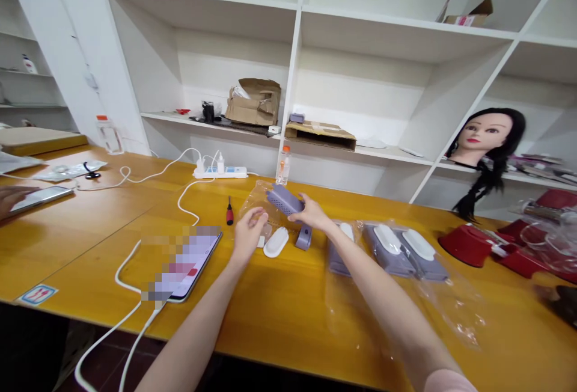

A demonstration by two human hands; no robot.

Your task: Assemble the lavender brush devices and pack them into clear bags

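My right hand (312,213) grips a purple-grey perforated plastic case (285,199), tilted above the table. To its left, my left hand (249,234) has its fingers curled in a pinch beside a clear plastic bag (256,196); what they hold, if anything, is too small to make out. Below the hands lie a white oval plastic piece (276,243) and a small purple-grey part (303,237). A red-handled screwdriver (229,213) rests left of my left hand.
Purple-grey units with white oval tops (387,240) lie in clear plastic at right. A phone (193,266) with white cables is at left. Behind stand a power strip (225,172) and a bottle (283,166). Red parts (466,245) lie far right. Another person's hand (13,196) holds a phone far left.
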